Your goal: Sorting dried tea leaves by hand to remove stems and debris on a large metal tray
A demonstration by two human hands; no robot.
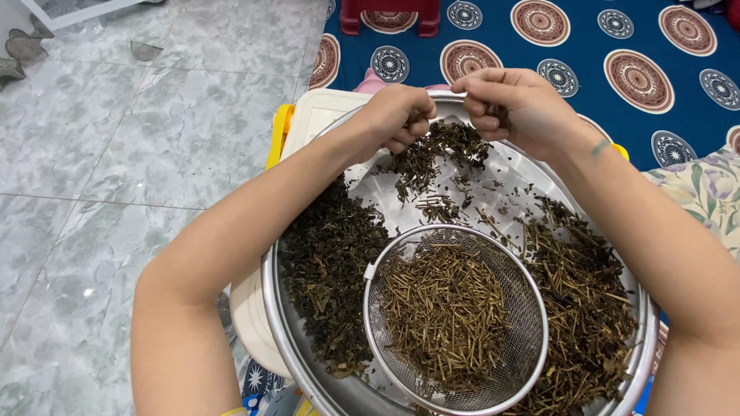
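Observation:
A large round steel tray [271, 308] holds dried dark leaves [327, 270] on its left and a mix of leaves and brown stems [586, 300] on its right. A round wire-mesh sieve [532, 308] sits in the tray's near middle, filled with brown stems [447, 308]. At the tray's far side, my left hand [397, 115] and my right hand [512, 104] are both pinched on a small clump of dried leaves [443, 150], fingers close together above the pile.
The tray rests on a cream plastic box [316, 115] with yellow clasps. Grey marble floor tiles [116, 192] spread to the left. A blue mat with round patterns [617, 54] lies beyond, with a red stool [389, 15] on it. Floral cloth [709, 192] shows at right.

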